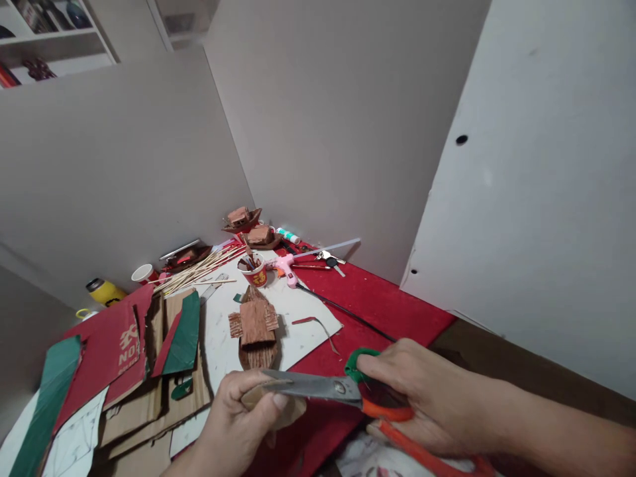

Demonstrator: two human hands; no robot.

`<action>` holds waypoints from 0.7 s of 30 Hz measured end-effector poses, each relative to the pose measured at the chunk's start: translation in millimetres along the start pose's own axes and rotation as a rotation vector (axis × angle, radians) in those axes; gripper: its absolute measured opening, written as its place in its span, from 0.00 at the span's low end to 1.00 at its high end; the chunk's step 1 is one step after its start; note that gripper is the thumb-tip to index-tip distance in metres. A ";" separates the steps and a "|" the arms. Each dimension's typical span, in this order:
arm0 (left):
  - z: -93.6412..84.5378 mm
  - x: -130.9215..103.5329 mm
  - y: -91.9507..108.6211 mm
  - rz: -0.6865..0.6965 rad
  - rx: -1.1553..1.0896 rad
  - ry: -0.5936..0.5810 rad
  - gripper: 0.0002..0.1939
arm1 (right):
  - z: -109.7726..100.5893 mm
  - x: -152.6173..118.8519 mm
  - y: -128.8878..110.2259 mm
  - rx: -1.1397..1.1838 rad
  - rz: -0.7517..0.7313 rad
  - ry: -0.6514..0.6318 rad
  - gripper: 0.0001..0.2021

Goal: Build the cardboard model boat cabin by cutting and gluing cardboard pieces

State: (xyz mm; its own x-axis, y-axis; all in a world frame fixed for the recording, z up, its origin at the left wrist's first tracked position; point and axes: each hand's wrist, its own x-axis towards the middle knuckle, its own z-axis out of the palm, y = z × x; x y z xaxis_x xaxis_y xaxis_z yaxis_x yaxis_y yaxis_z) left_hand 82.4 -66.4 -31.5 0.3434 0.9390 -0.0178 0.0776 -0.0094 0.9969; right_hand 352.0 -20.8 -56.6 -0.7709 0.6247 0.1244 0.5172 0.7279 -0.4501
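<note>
My left hand [238, 414] pinches a small piece of brown cardboard [293, 412] between thumb and fingers, low in the head view. My right hand [412, 384] is wrapped round the handles of scissors [322, 386], one loop edged in green and the other orange. The blades reach left over the cardboard piece, near my left thumb. Whether they bite into it I cannot tell. Just beyond my hands sits a small brown model boat [257, 321] with a roofed cabin, on a white sheet [308, 338].
Cardboard scraps [129, 371] in red, green and brown lie at left. Behind them are wooden sticks [199, 268], a red paper cup [252, 268], a pink glue gun [288, 270], keys [334, 262] and more model boats [242, 217]. Grey panels [342, 132] wall the red-covered table [392, 305].
</note>
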 end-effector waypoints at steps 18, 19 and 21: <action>-1.4 1.9 5.6 -0.009 0.116 -0.151 0.17 | -3.3 3.8 -1.0 -0.050 -0.041 0.015 0.18; -1.3 2.1 5.4 -0.016 0.104 -0.151 0.18 | -2.3 2.6 0.5 -0.048 -0.044 0.015 0.18; -1.5 2.7 5.6 -0.009 0.074 -0.118 0.18 | -1.5 -0.1 2.6 -0.035 -0.038 0.010 0.18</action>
State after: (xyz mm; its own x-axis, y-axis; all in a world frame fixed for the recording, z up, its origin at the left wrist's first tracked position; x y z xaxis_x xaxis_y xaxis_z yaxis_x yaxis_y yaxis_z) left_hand 82.4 -63.4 -25.8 0.4499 0.8922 -0.0402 0.1481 -0.0302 0.9885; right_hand 354.0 -18.5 -56.4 -0.7867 0.5990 0.1494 0.5006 0.7605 -0.4135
